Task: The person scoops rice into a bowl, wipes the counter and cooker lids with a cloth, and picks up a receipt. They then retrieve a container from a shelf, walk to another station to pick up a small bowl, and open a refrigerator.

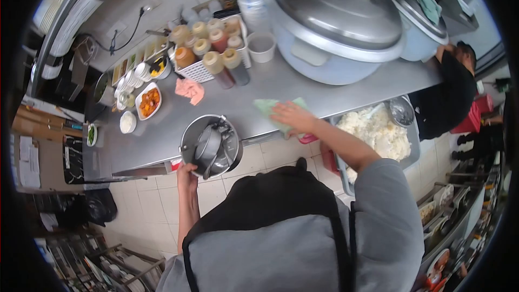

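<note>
My left hand (187,177) grips the lower left side of a metal pot (186,146), held at the counter's front edge. Inside the pot lie a smaller metal bowl (207,143) and some metal utensils. Flat on the counter, my right hand (291,117) presses a light green cloth (265,107) with its fingers stretched out. Part of the cloth is hidden beneath the palm. A crumpled pink cloth (190,91) sits further left, behind the pot.
Large lidded rice cooker (335,27) stands at the back right. Sauce bottles (216,67) fill a white basket behind. Left are a dish of orange-red food (148,101) and small white cups (130,79). A tub of rice (416,140) stands below my right arm; another person (446,94) bends beyond.
</note>
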Demonstrator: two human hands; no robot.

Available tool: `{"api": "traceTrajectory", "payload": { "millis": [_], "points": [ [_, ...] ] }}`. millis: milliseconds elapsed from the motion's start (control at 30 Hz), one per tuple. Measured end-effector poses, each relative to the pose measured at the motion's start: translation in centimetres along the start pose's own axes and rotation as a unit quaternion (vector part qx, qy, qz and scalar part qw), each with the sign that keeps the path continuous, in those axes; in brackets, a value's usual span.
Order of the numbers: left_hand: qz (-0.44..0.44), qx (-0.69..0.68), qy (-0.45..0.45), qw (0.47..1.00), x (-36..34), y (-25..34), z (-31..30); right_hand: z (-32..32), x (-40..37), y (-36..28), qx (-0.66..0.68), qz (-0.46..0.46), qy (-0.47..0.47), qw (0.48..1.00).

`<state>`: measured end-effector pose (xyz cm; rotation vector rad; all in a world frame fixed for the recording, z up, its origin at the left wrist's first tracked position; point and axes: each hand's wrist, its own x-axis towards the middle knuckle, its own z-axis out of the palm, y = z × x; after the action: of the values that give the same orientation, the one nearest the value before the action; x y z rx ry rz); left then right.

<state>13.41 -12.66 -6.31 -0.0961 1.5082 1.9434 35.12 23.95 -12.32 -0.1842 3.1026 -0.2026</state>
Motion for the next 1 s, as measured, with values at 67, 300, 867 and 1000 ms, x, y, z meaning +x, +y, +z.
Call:
{"api": "traceTrajectory", "payload": {
  "millis": [67,300,867,1000],
  "points": [
    [-0.010,0.006,-0.021,1.000,2.1,-0.9,3.8,-0.9,-6.0,3.9,-0.020,0.061,-0.014,0.998],
    [-0.078,0.030,-0.045,0.995,7.2,-4.8,15.4,0.1,-22.5,14.8,-0.039,0.251,0.029,0.967],
    [-0.027,0.003,-0.019,0.999,12.6,-7.9,23.6,0.2,-45.3,35.6,0.039,0.708,0.397,0.583],
    [-0.008,0.015,-0.034,0.999,11.9,-7.8,23.2,5.4,-37.4,34.8,-0.004,0.729,0.207,0.653]
  ]
}}
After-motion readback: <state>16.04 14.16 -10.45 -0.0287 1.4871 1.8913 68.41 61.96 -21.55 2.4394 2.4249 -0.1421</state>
